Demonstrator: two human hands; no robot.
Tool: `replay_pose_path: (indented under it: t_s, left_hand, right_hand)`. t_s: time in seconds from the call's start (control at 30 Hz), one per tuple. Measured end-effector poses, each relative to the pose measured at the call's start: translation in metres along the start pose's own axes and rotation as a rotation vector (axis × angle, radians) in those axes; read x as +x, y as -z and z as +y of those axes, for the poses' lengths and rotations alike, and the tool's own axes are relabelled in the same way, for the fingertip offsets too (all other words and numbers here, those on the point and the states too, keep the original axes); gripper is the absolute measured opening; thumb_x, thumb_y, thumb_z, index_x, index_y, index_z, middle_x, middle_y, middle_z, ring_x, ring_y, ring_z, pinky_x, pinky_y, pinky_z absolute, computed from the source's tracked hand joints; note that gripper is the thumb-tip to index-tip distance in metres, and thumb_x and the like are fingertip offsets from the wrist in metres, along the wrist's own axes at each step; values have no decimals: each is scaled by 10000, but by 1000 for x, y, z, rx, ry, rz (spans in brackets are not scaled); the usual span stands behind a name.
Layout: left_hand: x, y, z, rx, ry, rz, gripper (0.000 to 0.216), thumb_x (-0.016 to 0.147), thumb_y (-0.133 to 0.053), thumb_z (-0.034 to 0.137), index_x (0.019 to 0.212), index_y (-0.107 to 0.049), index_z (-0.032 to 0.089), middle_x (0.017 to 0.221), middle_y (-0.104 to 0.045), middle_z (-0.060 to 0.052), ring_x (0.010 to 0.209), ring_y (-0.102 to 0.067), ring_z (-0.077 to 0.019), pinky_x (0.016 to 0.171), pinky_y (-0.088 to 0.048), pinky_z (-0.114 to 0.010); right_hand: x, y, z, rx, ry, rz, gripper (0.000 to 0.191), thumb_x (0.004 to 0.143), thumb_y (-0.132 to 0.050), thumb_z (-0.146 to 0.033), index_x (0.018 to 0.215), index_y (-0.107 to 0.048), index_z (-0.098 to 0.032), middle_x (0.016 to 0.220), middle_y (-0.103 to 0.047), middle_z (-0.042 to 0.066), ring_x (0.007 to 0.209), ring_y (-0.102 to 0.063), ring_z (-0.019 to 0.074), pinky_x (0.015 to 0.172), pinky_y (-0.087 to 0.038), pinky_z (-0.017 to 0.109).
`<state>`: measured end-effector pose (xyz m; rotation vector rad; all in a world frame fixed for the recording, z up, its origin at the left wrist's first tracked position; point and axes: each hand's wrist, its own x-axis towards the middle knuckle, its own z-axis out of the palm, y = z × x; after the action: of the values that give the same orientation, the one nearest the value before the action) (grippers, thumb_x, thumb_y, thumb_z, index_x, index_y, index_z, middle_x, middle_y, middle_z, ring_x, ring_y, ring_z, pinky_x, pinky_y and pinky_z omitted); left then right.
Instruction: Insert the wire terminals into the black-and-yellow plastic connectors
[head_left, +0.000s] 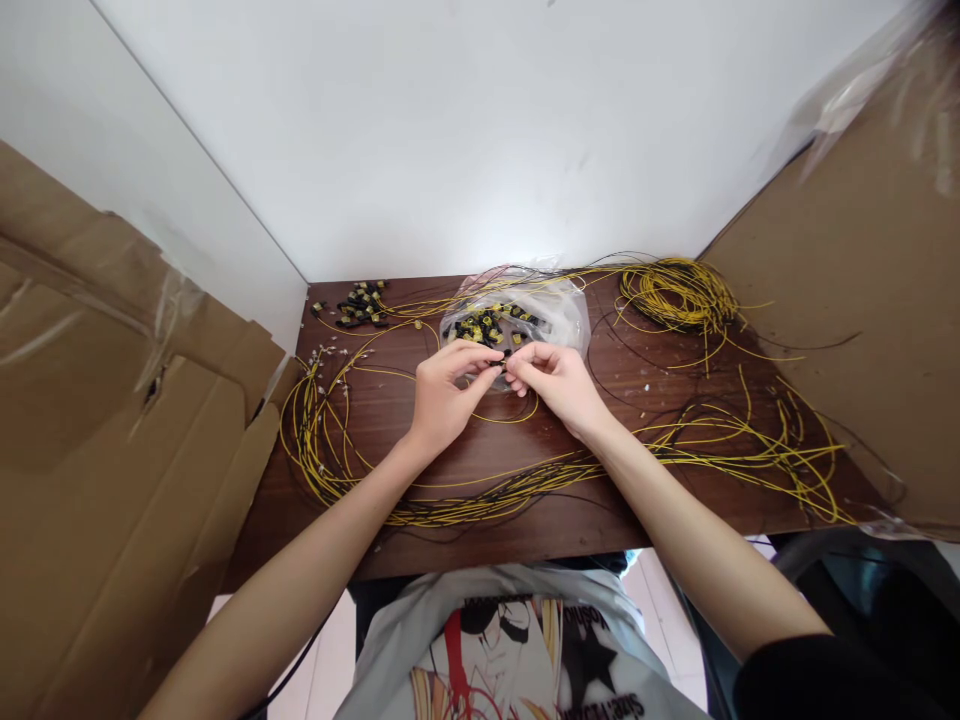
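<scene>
Dark part [498,363] pinched in fingertips of left hand [454,392], over near edge of bag [566,318]; right hand [553,382] curled in beside it, finger gap and grip can't be told. Brown table [480,548] crowded: connectors [362,300] far left, coil [679,298] far right, wires [536,480] across near side. Flanked by cardboard [97,480], backed by white wall [480,130]

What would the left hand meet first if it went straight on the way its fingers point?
Most likely the right hand: its fingertips lie just ahead of those of the left hand, though depth between them is hard to judge.
</scene>
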<state>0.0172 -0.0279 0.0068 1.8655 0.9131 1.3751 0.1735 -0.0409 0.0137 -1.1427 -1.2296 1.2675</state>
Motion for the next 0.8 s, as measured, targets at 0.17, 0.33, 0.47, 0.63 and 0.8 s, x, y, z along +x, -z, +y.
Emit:
replay_pose_path:
  t_s: [0.17, 0.33, 0.47, 0.63, 0.8]
  left_hand:
    - [0, 0, 3, 62, -76, -12, 125, 780, -633, 147, 866, -717, 182, 845, -662, -47, 744, -612, -127, 687, -502, -251]
    - [-1, 1, 4, 149, -207, -42, 147, 809, -600, 129, 875, -716, 192, 867, -676, -58, 814, -626, -143, 748, -504, -280]
    - [-2, 1, 4, 197, -258, -58, 154, 825, -581, 133, 881, -713, 189, 871, -677, -63, 822, -627, -144, 752, -509, -283]
    - [-3, 1, 5, 195, -273, -51, 151, 825, -584, 134, 881, -712, 193, 874, -683, -59, 814, -635, -139, 748, -510, -276]
    - [-3, 0, 4, 182, -284, -54, 153, 815, -595, 120, 891, -711, 184, 876, -686, -63, 817, -637, -140, 749, -511, -275]
  right_hand:
    - [0, 1, -1, -71, 58, 40, 136, 674, -626, -278, 648, -581, -152, 561, -543, -32, 498, -444, 68, 495, -366, 211]
    - [-1, 1, -2, -118, 48, 68, 94, 622, -596, -222, 581, -540, -157, 532, -506, -44, 486, -400, 64, 486, -319, 212]
    - [-2, 1, -2, -154, 23, 71, 92, 598, -593, -221, 559, -538, -158, 515, -500, -39, 474, -381, 65, 460, -286, 211]
    - [-2, 2, -3, -133, -5, 58, 94, 586, -588, -227, 546, -537, -158, 493, -475, -43, 457, -345, 59, 439, -250, 209]
    - [-2, 0, -4, -94, -19, 51, 101, 584, -590, -226, 544, -524, -160, 471, -446, -58, 445, -319, 51, 435, -223, 207]
